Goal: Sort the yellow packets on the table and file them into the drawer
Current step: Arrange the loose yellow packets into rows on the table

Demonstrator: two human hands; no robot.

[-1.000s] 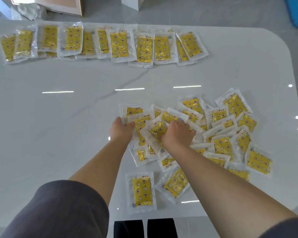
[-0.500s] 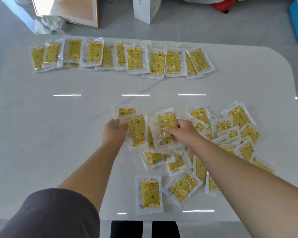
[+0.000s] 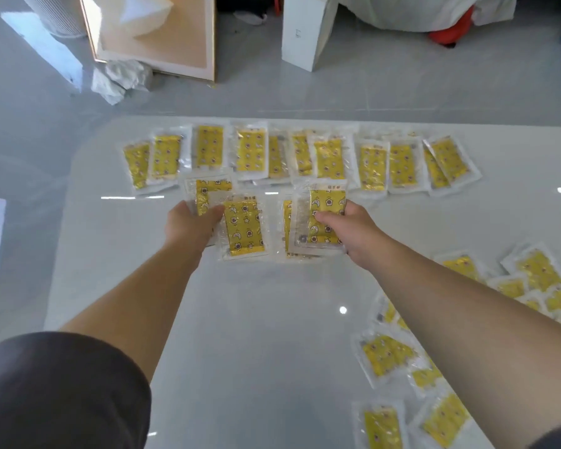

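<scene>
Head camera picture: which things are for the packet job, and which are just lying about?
For the job: yellow star-printed plastic packets held in left hand and right hand; far row of packets; loose pile; white glossy table.
Lying about: white cardboard box; crumpled white wrapping; wooden-framed board.

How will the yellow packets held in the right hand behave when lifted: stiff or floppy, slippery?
Probably only slightly floppy: the packets stick out past the right hand without drooping. Likely slippery: their glossy clear wrappers overlap and fan apart. Probably light, as one hand holds at least two.
</scene>
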